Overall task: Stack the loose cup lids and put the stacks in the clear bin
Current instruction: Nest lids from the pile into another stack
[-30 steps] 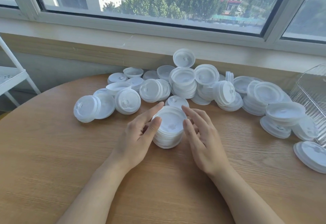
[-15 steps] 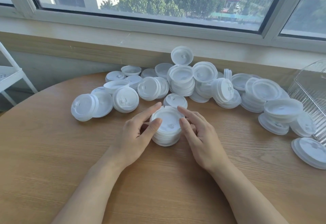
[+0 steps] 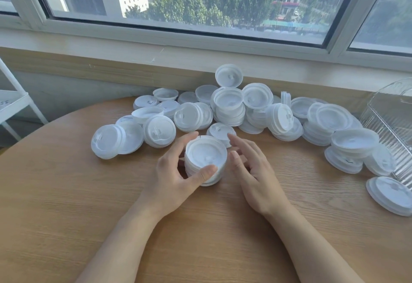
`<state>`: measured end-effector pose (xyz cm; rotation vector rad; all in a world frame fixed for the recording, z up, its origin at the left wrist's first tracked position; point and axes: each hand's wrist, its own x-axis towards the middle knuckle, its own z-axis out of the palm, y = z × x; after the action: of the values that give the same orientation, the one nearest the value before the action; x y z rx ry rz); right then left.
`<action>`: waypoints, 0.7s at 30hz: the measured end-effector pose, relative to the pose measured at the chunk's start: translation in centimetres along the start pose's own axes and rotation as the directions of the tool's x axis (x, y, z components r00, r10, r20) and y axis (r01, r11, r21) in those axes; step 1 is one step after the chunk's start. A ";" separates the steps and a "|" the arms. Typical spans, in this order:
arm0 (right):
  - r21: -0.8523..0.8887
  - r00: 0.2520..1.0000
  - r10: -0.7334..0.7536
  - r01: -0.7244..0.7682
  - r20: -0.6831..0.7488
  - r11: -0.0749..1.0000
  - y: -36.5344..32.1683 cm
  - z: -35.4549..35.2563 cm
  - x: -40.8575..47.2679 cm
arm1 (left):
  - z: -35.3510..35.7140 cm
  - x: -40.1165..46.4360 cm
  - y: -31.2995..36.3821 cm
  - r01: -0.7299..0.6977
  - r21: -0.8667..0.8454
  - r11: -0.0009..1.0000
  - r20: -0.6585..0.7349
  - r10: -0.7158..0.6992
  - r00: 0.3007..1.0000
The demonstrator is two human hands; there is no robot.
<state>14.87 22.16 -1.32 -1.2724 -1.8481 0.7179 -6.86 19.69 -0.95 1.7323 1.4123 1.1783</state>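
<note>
Left hand (image 3: 171,175) grips lid stack (image 3: 206,160) – right hand (image 3: 254,171) just beside

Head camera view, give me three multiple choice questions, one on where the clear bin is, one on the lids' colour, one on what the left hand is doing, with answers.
1. Where is the clear bin?
A. table's right edge
B. table's left edge
C. on the windowsill

2. What colour are the cup lids?
A. black
B. translucent white
C. red

3. What is the left hand doing?
A. resting flat on the table
B. gripping the lid stack
C. touching the window

Answers: 1 A, its ribbed wall shows at far right. 2 B, all are pale and milky. 3 B, thumb and fingers curl round it; the right hand hovers open beside.
</note>
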 end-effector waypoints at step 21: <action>-0.445 1.000 0.009 0.006 0.030 0.895 0.7 0.4 1.6 | -0.6 0.5 -1.0 0.052 -0.003 0.999 -0.160 -0.052 0.986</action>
<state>14.61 23.88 -1.67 -1.5527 -2.1142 0.3172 -7.83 20.33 -1.40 1.6215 1.5434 1.3128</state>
